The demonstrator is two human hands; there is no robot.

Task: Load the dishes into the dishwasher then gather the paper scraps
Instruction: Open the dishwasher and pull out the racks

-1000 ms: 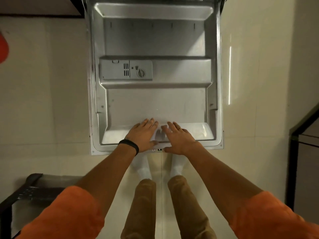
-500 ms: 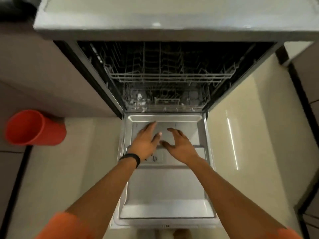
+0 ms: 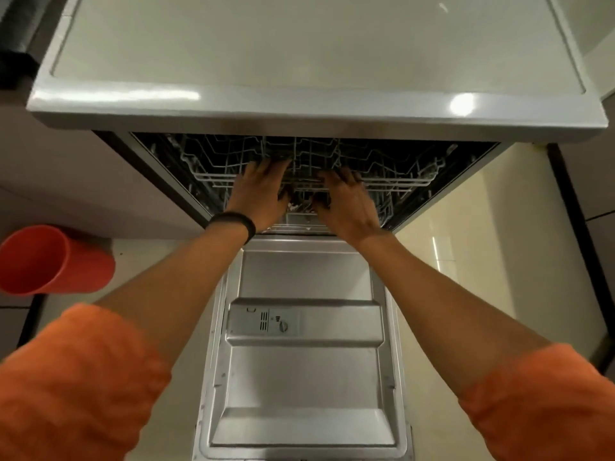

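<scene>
We hold the upper rack point(image 3: 399, 176) by its front rail, left hand point(image 3: 258, 194) and right hand point(image 3: 347, 202) side by side, fingers hooked over the wire. We should pull evenly, straight toward us, so it does not skew. It sits inside the dishwasher point(image 3: 299, 123), long axis left to right, front facing us above the lowered door point(image 3: 306, 377).

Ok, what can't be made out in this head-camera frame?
Head view: whether the left hand and right hand grip the grey wire upper rack; fingertips blurred among the wires.
Contents of the lower rack: dark, behind both hands.
The orange plastic bucket: cut by left edge.
</scene>
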